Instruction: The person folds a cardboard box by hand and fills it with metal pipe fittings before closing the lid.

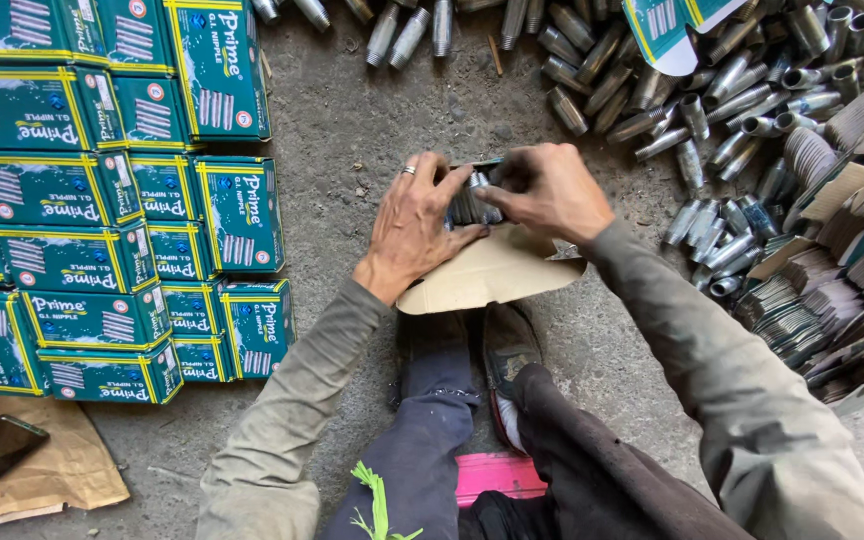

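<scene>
Both hands close around a small box of metal pipe pieces.

The left hand and right hand grip the open box above a cardboard flap on the floor; packed teal boxes are stacked left.

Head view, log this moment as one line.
left hand: grips small box | right hand: presses metal nipples into it | teal boxes stacked left | loose nipples right

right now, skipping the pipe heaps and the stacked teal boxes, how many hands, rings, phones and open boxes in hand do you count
hands: 2 (left hand, right hand)
ring: 1 (ring, on the left hand)
open box: 1 (open box, gripped by both hands, metal pipe pieces inside)
phone: 1 (phone, on brown paper)
total: 5
</scene>
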